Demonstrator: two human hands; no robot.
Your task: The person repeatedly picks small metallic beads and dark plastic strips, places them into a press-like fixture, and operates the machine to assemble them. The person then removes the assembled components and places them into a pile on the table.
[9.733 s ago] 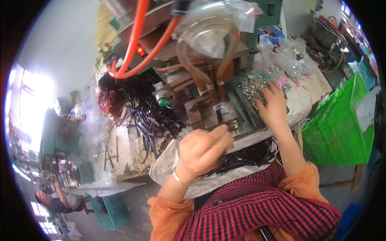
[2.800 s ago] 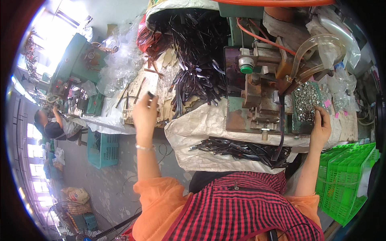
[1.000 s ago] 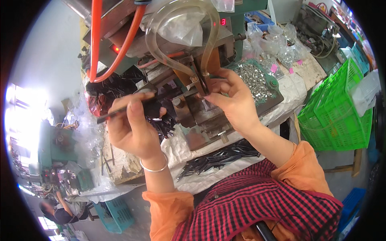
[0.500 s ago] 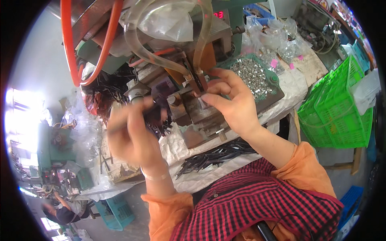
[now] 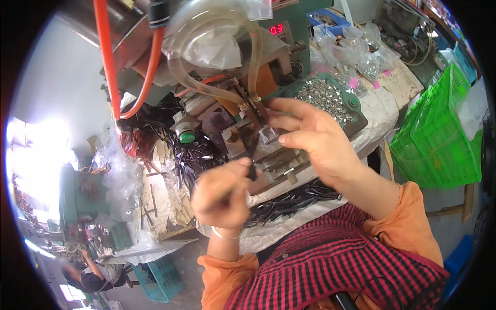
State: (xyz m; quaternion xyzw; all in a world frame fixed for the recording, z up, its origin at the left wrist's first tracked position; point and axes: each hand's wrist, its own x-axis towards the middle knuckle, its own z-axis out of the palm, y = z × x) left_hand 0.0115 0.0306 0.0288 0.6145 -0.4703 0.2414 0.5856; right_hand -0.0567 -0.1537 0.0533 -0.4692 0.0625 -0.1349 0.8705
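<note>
A small dark display (image 5: 276, 29) with red lit digits sits on the green machine's top face. Right of it, clear plastic bags (image 5: 361, 57) are heaped, small pink tags (image 5: 353, 82) stuck among them.

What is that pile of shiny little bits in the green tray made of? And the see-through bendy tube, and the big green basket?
The shiny bits look like bare metal: silvery, glinting. The green tray is probably painted metal, though I can't be sure. The bendy tube seems soft clear plastic: see-through, yellowish, curving in a loop. The green basket looks like hard moulded plastic: bright, even colour, open lattice walls.
</note>
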